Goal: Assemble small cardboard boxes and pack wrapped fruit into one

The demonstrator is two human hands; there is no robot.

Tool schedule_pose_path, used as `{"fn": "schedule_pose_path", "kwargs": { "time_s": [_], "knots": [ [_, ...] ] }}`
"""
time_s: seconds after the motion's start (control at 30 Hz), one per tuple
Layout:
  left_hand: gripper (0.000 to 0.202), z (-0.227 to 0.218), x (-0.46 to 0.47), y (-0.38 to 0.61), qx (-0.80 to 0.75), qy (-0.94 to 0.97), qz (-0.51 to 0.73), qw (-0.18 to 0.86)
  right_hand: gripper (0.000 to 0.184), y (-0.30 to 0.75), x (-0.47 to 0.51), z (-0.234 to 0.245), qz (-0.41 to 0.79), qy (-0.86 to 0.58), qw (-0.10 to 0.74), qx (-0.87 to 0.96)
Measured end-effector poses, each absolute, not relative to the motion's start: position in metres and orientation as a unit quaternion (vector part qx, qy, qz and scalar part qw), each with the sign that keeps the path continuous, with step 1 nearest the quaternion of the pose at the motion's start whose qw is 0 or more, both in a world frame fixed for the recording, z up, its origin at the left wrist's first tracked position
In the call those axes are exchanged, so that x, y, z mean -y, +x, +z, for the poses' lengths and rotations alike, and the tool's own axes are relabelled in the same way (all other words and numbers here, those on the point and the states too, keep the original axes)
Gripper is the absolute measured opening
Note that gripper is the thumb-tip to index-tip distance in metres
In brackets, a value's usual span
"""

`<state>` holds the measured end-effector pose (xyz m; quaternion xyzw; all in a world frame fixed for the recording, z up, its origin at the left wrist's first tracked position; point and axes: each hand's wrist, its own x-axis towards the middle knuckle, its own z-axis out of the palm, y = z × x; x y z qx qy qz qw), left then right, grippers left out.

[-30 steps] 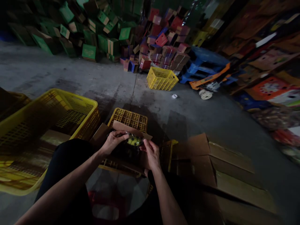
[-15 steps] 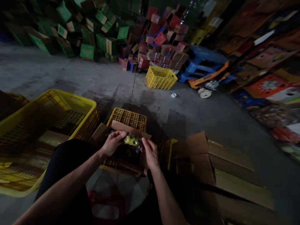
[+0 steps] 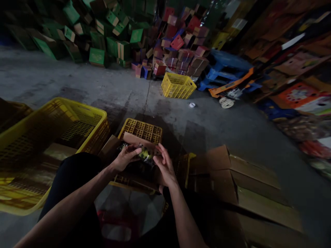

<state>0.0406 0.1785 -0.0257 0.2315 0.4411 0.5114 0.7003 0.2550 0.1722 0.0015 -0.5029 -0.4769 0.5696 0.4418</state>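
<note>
A yellow-green item with dark spots in a clear plastic wrapper (image 3: 146, 155) is between my hands; its exact kind does not show. My left hand (image 3: 124, 159) grips its left end, thumb on top. Just off its right end, my right hand (image 3: 166, 166) has its fingers spread apart and seems to hold nothing. Below both hands is an open cardboard box (image 3: 138, 139), its far flap upright and its inside dark. That box rests on a yellow plastic crate (image 3: 141, 128) whose grid surface faces up.
A large yellow crate (image 3: 105, 124) with cardboard inside stands at my left. Brown cartons (image 3: 258, 193) lie at my right. Farther off are a small yellow crate (image 3: 178, 86), a tape roll (image 3: 192, 105), an orange pallet jack (image 3: 232, 84) and piles of green boxes (image 3: 97, 57).
My right hand has let go of the wrapper's right end and its fingers have opened. My left thumb has slid further right over the wrapped item.
</note>
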Motion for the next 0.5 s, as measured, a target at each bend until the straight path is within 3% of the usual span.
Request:
{"fn": "schedule_pose_path", "kwargs": {
  "time_s": [0.13,0.27,0.5],
  "knots": [
    [0.054,-0.021,-0.177,0.04,-0.467,0.244,0.507,0.682,0.048,0.255,-0.171,0.0,0.598,-0.51,0.376,0.491],
    [0.063,-0.019,-0.177,0.041,-0.444,0.245,0.497,0.704,0.049,0.256,-0.173,-0.018,0.601,-0.53,0.424,0.422],
    [0.052,-0.02,-0.178,0.039,-0.384,0.307,0.486,0.722,0.046,0.256,-0.175,-0.031,0.616,-0.522,0.485,0.336]
  ]
}}
